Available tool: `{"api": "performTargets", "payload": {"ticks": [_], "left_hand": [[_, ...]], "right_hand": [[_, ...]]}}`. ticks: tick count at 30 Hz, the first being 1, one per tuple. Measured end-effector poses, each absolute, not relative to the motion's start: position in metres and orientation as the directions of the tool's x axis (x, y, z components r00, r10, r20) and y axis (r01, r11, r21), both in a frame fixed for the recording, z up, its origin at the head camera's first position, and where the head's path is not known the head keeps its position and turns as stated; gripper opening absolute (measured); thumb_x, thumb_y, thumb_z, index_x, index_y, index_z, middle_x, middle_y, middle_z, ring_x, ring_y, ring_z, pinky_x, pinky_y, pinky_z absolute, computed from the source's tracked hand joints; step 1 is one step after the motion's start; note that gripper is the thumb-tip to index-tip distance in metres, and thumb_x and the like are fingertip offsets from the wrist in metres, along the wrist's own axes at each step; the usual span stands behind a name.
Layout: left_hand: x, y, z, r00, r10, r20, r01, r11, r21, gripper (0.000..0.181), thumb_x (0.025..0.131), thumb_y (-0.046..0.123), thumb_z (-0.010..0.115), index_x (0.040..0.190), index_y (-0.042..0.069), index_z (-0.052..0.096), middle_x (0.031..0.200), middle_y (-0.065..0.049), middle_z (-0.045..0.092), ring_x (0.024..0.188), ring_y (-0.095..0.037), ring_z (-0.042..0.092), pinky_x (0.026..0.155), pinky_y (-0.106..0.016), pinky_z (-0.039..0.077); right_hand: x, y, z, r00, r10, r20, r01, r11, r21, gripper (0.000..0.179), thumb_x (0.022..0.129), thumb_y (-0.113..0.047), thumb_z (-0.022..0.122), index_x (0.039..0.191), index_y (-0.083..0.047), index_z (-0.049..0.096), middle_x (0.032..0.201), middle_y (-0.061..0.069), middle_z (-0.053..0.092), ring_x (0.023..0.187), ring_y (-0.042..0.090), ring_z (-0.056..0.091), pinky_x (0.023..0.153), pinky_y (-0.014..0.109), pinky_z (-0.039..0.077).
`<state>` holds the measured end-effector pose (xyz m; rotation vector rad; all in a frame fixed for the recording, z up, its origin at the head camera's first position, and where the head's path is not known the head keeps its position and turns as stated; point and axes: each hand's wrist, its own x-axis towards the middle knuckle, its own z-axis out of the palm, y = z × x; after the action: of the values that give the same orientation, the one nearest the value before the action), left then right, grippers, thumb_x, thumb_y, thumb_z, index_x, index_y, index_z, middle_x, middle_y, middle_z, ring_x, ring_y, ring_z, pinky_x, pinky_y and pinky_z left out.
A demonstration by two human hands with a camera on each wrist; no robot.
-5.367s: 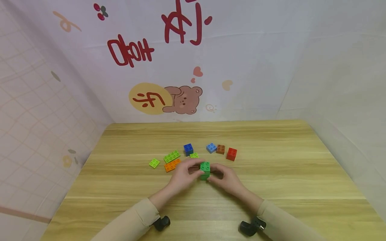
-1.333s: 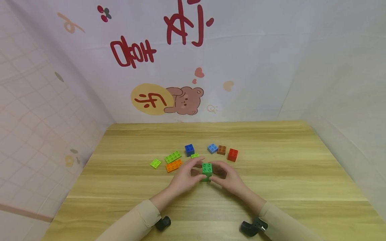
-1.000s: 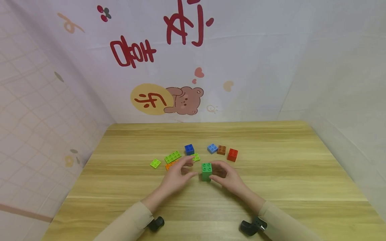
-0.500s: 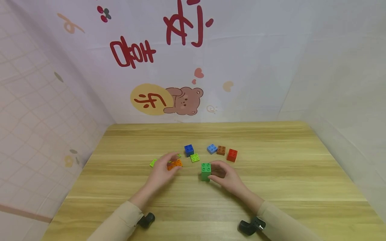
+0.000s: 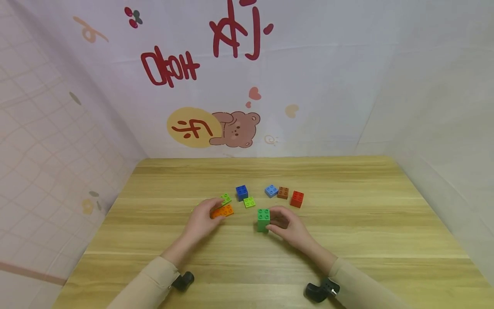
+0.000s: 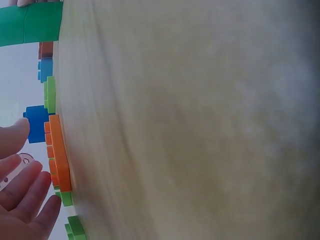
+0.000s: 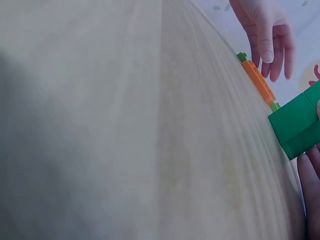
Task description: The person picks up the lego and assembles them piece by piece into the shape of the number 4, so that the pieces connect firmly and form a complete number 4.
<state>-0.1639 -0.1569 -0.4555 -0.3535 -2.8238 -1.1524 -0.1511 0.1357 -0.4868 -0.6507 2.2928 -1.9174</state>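
My right hand (image 5: 291,226) grips a stack of two green bricks (image 5: 263,220) that stands upright on the table; in the right wrist view the green stack (image 7: 296,125) shows a seam between its bricks. Over the orange brick (image 5: 227,210) hovers my left hand (image 5: 201,218), thumb and fingers apart and holding nothing. The left wrist view has the left hand's fingers (image 6: 36,187) close above the studs of the orange brick (image 6: 60,155); whether they touch cannot be told. A long lime-green brick (image 5: 226,198) lies just behind, partly covered by that hand.
A dark blue brick (image 5: 242,192) and a small lime-green brick (image 5: 249,202) lie behind the stack. Farther right are a light blue brick (image 5: 271,191), a brown brick (image 5: 283,192) and a red brick (image 5: 297,198). A white cloth (image 5: 324,86) hangs at the table's back.
My left hand has let go of the green stack and moved left to above the orange brick, covering the small lime brick at far left. My right hand stays on the stack.
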Motion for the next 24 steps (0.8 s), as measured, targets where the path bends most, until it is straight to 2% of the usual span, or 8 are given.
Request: {"api": "performTargets", "payload": {"ticks": [11,24], "left_hand": [[-0.167,-0.161,-0.462,-0.974,0.2,0.108,0.221,0.723,0.655,0.048,0.08,0.009,0.083,0.124,0.003,0.067,0.124,-0.014,0.065,0.117,-0.034,0.057,0.104,-0.05,0.043],[-0.171,-0.161,-0.466,-0.964,0.235,0.123,0.259,0.735,0.627,0.046,0.078,0.01,0.085,0.121,0.006,0.071,0.119,-0.01,0.068,0.114,-0.032,0.059,0.101,-0.049,0.046]], "right_hand": [[-0.147,0.135,-0.475,-0.897,-0.379,0.226,-0.284,0.104,-0.953,0.04,0.086,0.01,0.07,0.123,0.005,0.057,0.115,0.024,0.063,0.108,0.041,0.061,0.092,0.05,0.052],[-0.146,0.135,-0.476,-0.903,-0.371,0.217,-0.275,0.113,-0.955,0.04,0.085,0.01,0.071,0.123,0.005,0.057,0.114,0.022,0.064,0.107,0.04,0.062,0.092,0.048,0.053]]}}
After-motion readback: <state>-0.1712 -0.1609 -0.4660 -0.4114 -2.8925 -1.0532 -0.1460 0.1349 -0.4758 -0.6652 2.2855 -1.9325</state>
